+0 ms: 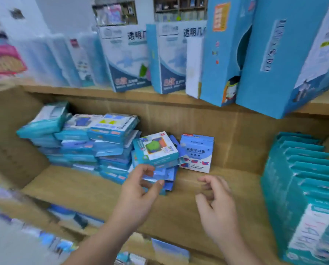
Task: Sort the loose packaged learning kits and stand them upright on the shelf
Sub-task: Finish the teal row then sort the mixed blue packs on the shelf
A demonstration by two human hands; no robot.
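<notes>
Several small blue packaged learning kits lie in loose flat stacks (pixel 95 142) on the left of the wooden shelf (pixel 95 186). One kit with a green and orange picture (pixel 156 148) lies tilted on a low pile in the middle. A white-fronted kit (pixel 197 153) stands upright against the shelf's back wall. My left hand (pixel 138 194) reaches to the low pile, its thumb and fingers closing on the edge of a blue kit (pixel 160 175) there. My right hand (pixel 217 205) hovers over the bare shelf, fingers loosely curled and holding nothing.
A row of teal kits (pixel 303 180) stands upright at the shelf's right end. Tall blue boxes (pixel 274 54) and white-blue boxes (pixel 125 58) stand on the shelf above. More packages (pixel 169 251) lie on the shelf below.
</notes>
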